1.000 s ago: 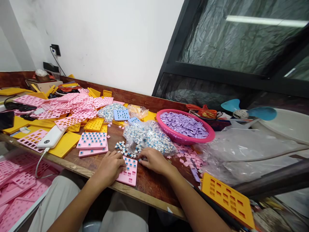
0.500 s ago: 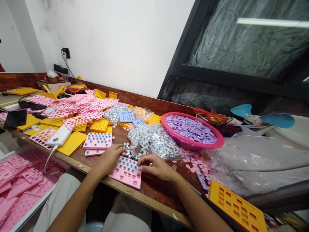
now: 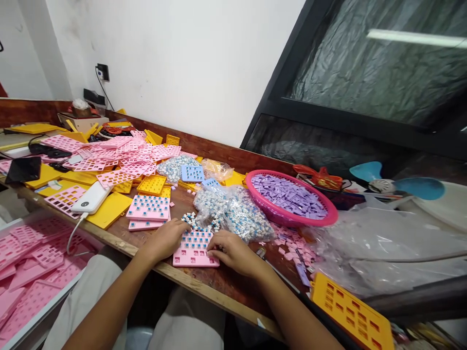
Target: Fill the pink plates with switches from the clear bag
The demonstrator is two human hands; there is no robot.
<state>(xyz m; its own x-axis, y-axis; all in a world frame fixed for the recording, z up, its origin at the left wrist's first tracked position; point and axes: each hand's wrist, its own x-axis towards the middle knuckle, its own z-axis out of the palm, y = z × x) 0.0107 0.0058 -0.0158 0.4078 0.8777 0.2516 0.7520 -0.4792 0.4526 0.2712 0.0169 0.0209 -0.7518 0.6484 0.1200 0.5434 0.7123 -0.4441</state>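
Observation:
A pink keypad plate (image 3: 200, 261) lies at the table's front edge, its far rows filled with blue-and-white key switches (image 3: 195, 239) and its near holes open. My left hand (image 3: 170, 239) grips the plate's left side, fingers bent over its far left corner. At the right edge, my right hand (image 3: 231, 250) is closed, thumb and fingertips together over the near row; whatever they hold is hidden. Just beyond the plate, loose switches (image 3: 191, 221) spill beside a clear bag of switches (image 3: 248, 214). Left of my left hand are two stacked pink plates (image 3: 149, 208) with switches.
A pink basket (image 3: 292, 224) of purple pieces stands at the back right, with pink bits (image 3: 292, 245) before it. A yellow plate (image 3: 352, 311) is at right. Pink panels (image 3: 120, 155), yellow plates and a white power bank (image 3: 91, 198) crowd the left. A bin (image 3: 40, 335) of pink panels sits below.
The pink plate has turned so its front edge lies more level, and shifted slightly right. Both hands stay at its sides; my right fingers have moved down to the near row.

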